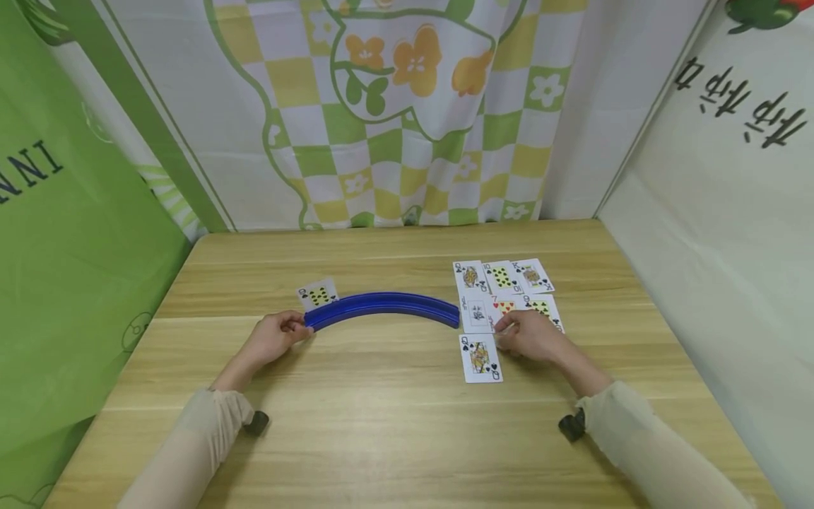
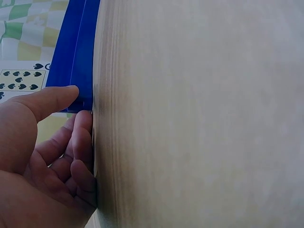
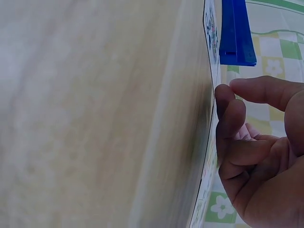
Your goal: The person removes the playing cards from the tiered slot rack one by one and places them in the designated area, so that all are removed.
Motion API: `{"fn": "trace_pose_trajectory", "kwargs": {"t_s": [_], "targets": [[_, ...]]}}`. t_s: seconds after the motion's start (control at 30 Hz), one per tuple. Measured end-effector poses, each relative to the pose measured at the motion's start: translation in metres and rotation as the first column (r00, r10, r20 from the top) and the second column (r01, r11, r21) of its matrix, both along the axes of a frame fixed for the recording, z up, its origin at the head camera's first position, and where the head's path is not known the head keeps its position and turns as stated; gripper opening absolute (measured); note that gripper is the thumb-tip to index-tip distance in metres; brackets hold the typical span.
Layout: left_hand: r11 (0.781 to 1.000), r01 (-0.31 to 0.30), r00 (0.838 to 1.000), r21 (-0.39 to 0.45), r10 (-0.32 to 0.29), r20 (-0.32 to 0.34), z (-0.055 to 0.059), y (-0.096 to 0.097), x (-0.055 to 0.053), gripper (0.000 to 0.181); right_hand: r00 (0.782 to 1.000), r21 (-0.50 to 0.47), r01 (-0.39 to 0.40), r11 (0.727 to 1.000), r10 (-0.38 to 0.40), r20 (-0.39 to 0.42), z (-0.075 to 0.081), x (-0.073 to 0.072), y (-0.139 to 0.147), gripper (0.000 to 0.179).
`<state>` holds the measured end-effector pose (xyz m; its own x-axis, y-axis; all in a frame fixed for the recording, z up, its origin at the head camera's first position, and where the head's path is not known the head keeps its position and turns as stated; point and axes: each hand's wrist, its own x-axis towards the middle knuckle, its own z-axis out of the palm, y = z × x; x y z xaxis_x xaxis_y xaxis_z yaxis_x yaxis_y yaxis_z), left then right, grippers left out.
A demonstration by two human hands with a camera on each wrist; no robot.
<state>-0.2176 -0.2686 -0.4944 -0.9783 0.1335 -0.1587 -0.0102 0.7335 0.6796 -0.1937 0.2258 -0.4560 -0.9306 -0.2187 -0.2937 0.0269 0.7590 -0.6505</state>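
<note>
My left hand (image 1: pixel 270 338) pinches the left end of a curved blue card holder (image 1: pixel 381 304). In the left wrist view its thumb (image 2: pixel 64 96) lies on top, with curled fingers at the end below. A ten of spades (image 1: pixel 318 295) sits behind that end, partly hidden. My right hand (image 1: pixel 531 336) is over the seven of hearts (image 1: pixel 505 305) and beside the joker (image 1: pixel 475 314), its fingers bent. Thumb and forefinger tips meet in the right wrist view, close over the cards; I cannot tell whether a card is between them. The queen of spades (image 1: pixel 480 358) lies nearest me.
Three black cards, a queen (image 1: pixel 470 277), a ten (image 1: pixel 502 277) and a king (image 1: pixel 533 276), form the back row. Another black-suited card (image 1: pixel 542 307) is partly behind my right hand. The wooden table (image 1: pixel 381 424) meets a curtain (image 1: pixel 407 177) at the back.
</note>
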Motion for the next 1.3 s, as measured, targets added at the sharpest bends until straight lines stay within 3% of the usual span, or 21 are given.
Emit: {"fn": "trace_pose_trajectory", "kwargs": {"t_s": [0.43,1.3], "targets": [[1.0,0.006,1.0,-0.011,-0.006,-0.003,0.005,0.001,-0.002,0.043,1.0,0.015,0.001,1.0,-0.001,0.006,0.007,-0.006,0.0,0.025],[1.0,-0.005,1.0,-0.002,0.005,0.015,0.001,0.001,0.0,0.043,0.998,-0.122,-0.041,0.992,0.036,-0.042,0.025,-0.024,-0.029,0.02]]}}
